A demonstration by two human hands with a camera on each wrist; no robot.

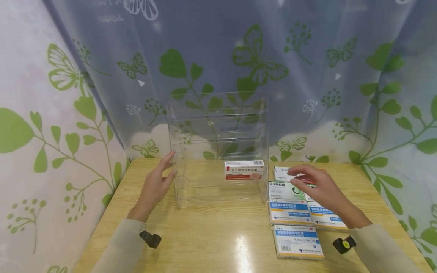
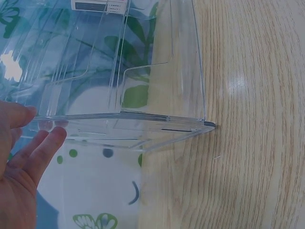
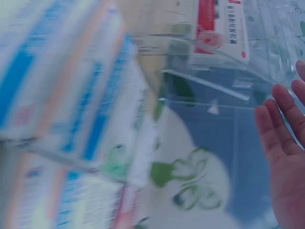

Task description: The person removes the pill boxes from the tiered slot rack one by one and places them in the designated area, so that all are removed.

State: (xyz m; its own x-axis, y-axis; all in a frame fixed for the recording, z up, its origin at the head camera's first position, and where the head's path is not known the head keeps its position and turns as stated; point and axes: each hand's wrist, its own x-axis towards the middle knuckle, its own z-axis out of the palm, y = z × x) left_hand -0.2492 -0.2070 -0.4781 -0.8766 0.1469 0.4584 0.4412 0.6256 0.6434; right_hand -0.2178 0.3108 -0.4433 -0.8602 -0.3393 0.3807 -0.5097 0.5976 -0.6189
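Note:
A clear acrylic tiered rack (image 1: 201, 185) stands upright on the table. On its lowest tier, at the right end, sits a red and white medicine box (image 1: 244, 171). My left hand (image 1: 153, 189) is at the rack's left side; in the left wrist view its fingertips (image 2: 59, 133) touch the side panel near its edge. My right hand (image 1: 317, 185) hovers right of the rack with loosely bent fingers and holds nothing. Beneath it lie a white medicine box (image 1: 281, 174), a green and white medicine box (image 1: 281, 190) and several blue and white medicine boxes (image 1: 290, 212), partly hidden by the hand.
The nearest blue and white medicine box (image 1: 297, 242) lies flat in front of the others. A wooden table (image 1: 205, 235) carries everything. Behind it hangs a curtain (image 1: 211, 38) with leaves and butterflies, close to the rack's back. The right wrist view is blurred at the boxes.

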